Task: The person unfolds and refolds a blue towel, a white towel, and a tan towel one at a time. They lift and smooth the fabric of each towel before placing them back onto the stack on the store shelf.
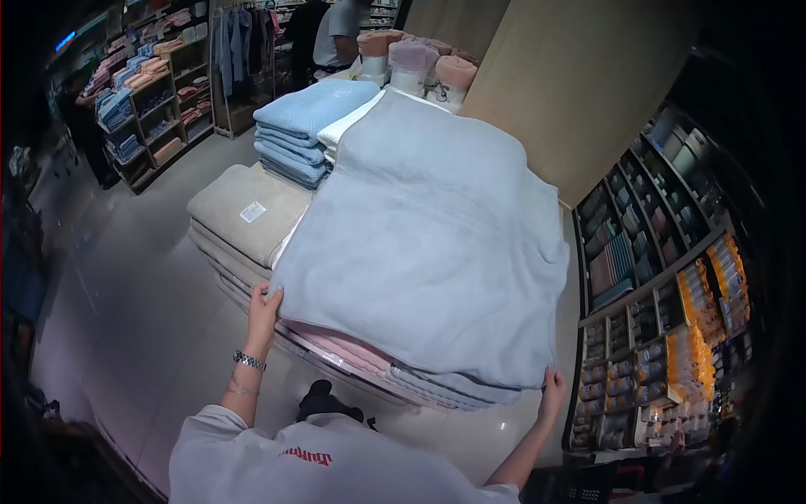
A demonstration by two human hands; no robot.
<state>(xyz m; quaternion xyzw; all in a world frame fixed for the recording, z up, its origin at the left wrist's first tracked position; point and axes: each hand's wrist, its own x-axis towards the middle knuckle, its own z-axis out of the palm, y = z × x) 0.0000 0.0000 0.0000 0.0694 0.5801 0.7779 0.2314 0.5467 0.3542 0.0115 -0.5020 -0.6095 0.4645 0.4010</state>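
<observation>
A large, soft, light grey-blue towel lies spread over stacks of folded goods, slightly wrinkled, its far part raised over what is beneath. At its near left corner, my left hand pinches the edge between thumb and fingers. My right hand grips the near right corner. Below the near hem, folded pink cloth and folded grey-blue cloth show in stacks. A beige folded stack with a white label sits beside the towel on the left. What lies under most of the towel is hidden.
Blue folded textiles are piled behind the beige stack. Rolled textiles stand at the back near a wooden-toned pillar. Stocked shelves line the right. Another person is in the background, near hanging clothes.
</observation>
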